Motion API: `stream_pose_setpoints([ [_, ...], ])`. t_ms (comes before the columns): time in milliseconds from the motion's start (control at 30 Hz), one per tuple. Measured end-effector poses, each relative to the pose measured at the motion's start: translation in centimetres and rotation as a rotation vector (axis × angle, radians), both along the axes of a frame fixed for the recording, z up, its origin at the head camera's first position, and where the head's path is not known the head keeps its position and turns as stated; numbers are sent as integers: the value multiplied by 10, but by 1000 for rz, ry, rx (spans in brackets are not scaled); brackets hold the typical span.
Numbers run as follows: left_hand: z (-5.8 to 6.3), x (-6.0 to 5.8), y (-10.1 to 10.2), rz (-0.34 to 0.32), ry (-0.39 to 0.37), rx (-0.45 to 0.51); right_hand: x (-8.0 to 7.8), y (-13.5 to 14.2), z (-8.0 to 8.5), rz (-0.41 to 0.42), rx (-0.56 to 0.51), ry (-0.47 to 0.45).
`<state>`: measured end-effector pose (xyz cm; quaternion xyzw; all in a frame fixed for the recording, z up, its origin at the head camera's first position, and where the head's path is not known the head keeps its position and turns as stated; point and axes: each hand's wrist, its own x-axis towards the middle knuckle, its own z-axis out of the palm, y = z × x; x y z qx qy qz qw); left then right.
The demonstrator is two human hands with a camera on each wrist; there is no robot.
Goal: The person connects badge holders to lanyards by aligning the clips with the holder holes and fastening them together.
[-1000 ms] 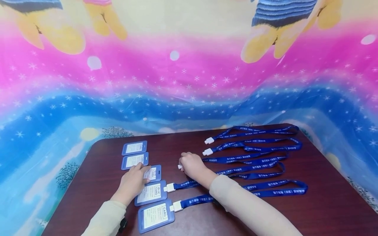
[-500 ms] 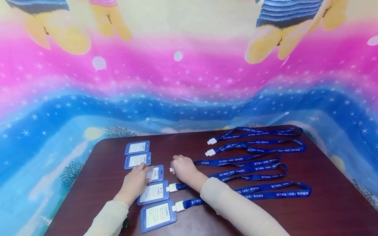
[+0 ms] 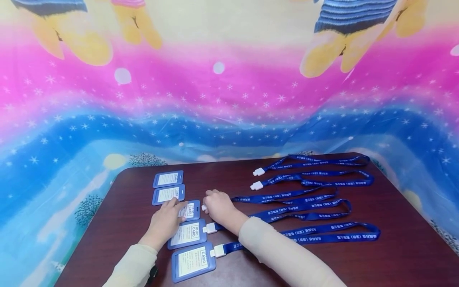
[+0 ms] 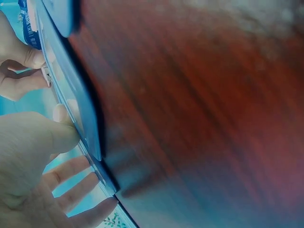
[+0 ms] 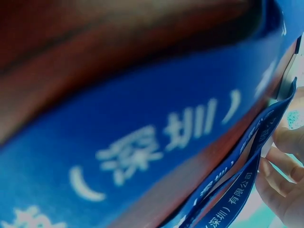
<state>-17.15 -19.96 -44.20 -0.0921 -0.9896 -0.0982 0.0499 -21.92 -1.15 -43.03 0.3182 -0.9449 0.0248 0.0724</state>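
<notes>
"Snowflakes dot the pink and blue cloth behind the brown table. What are the hands doing?"

"The left hand rests on the middle card, its fingers spread and fairly straight. The right hand has its fingers curled in, pinching a white clip at the end of a blue strap."

"What just changed?"

"The right hand slid left and took the clip with it. A second ago it was farther from the card. Now it's just beside the slot."

"Are they joined?"

"I don't think so. But the hand hides most of the clip, so I can't tell if they touch."

"And the rest?"

"Two near cards already have clips on. Two far cards have none, and two far straps lie away on the right. So I'd say two are joined, and the third has its parts close together."
</notes>
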Motion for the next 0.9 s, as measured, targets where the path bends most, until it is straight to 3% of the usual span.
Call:
stream_pose_setpoints([
  [633, 2, 1, -1, 4, -13, 37, 0, -9, 0, 6, 28, -4],
  [900, 0, 2, -2, -11, -4, 49, -1, -12, -2, -13, -25, -32],
])
